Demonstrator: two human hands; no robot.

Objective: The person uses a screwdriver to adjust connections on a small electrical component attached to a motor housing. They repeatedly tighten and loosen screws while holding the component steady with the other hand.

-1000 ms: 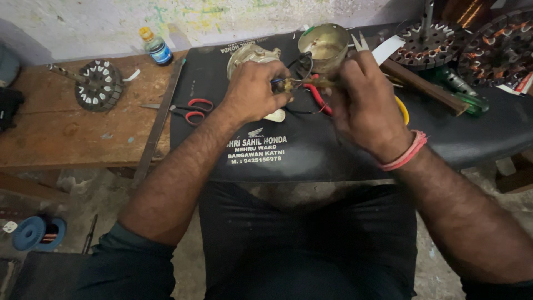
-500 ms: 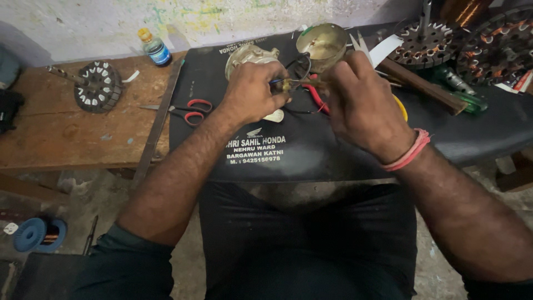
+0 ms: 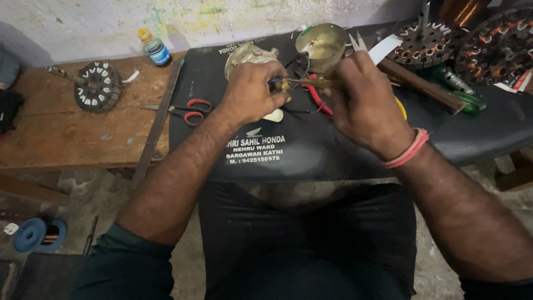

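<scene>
Both hands' grips pinch: left hand point(image 3: 252, 91) steadies thin dark wires point(image 3: 294, 61), right hand point(image 3: 363, 105) holds a slim yellowish-handled tool point(image 3: 311, 83) to them, brass-coloured round metal cover point(image 3: 321, 41) just beyond.

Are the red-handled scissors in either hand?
No. The scissors lie on the bench beside the left hand, untouched.
</scene>
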